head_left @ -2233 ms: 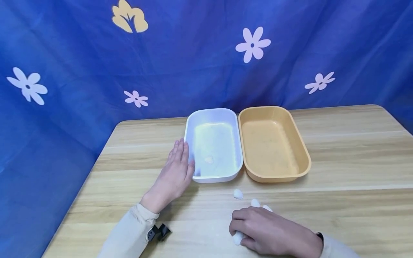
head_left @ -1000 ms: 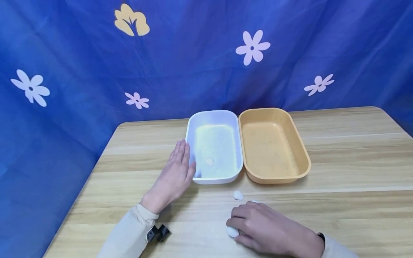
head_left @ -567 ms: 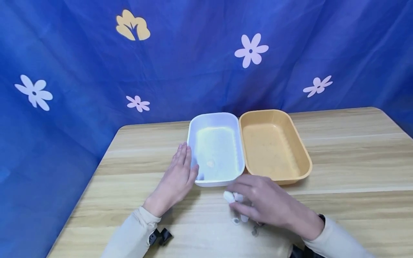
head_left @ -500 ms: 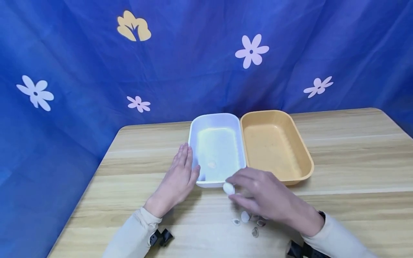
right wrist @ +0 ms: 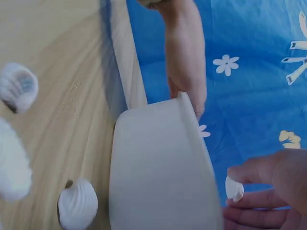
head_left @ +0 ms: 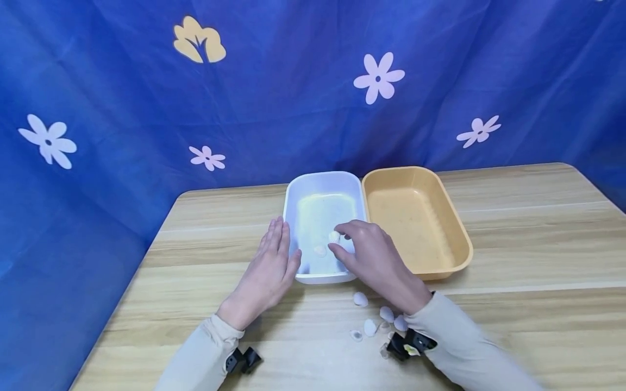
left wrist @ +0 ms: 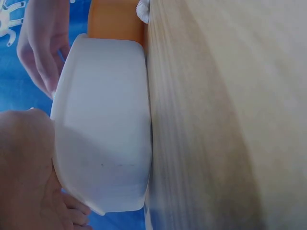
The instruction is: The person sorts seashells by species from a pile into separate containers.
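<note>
My right hand [head_left: 379, 260] pinches a white ribbed shell [head_left: 334, 237] between thumb and fingers, above the near part of the white tray [head_left: 325, 279]. In the right wrist view the same shell [right wrist: 234, 189] shows between the fingertips of the hand [right wrist: 276, 191]. Another pale shell [head_left: 320, 250] lies on the tray's floor. Along the tray's left side rests my left hand [head_left: 264, 269], its fingers straight and touching the rim. The left wrist view shows that hand [left wrist: 29, 163] against the wall of the tray [left wrist: 103, 120].
An orange tray [head_left: 462, 263] stands against the white tray's right side. Several shells lie on the wooden table in front of the trays, among them one nearest the white tray [head_left: 360, 299] and others beside my right wrist. A blue curtain [head_left: 293, 108] with flowers hangs behind the table.
My right hand has picked a shell from the group on the table and carried it forward and left, over the white tray. The left hand has stayed at the tray's side.
</note>
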Demonstrator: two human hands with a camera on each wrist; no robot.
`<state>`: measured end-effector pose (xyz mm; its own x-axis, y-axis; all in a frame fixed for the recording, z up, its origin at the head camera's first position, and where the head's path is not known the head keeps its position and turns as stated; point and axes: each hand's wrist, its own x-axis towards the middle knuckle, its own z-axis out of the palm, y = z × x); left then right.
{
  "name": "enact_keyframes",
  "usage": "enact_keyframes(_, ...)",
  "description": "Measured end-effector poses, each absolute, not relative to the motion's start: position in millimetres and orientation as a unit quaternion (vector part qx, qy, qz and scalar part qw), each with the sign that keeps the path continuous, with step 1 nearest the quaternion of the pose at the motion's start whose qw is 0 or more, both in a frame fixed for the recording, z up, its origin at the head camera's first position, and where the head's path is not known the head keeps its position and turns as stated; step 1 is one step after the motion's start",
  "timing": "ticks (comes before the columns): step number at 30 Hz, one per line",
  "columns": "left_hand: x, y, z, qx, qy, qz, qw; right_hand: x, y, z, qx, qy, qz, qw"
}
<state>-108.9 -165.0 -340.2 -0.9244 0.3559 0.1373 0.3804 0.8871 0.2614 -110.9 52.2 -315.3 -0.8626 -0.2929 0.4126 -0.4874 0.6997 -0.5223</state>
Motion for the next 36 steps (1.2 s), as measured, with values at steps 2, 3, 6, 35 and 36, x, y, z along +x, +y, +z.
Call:
enact_keyframes(2, -108.6, -165.5, -340.4, -0.190, -0.970, -0.142, 0.046, -116.2, 45.5, -317.7, 0.199, -0.916, 0.316, 0.144)
enact_keyframes(3, -108.4, -165.8, -340.3, -0.189, -0.970, -0.142, 0.045, -118.5, 42.4, -318.5, 0.193, -0.919, 0.313, 0.140)
enact_keyframes(6, -107.8, -166.1, -340.4, -0.190, -0.970, -0.143, 0.045, -125.7, 34.0, -320.7, 0.178, -0.926, 0.307, 0.133)
enact_keyframes(35, -106.6, -165.5, -341.3, -0.195, -0.968, -0.147, 0.050, -159.5, 9.6, -339.7, 0.157, -0.970, 0.169, 0.078)
enact_keyframes(36, -106.7, -165.7, -341.5, -0.195, -0.969, -0.146, 0.050, -160.1, 8.8, -340.0, 0.155, -0.971, 0.165, 0.074)
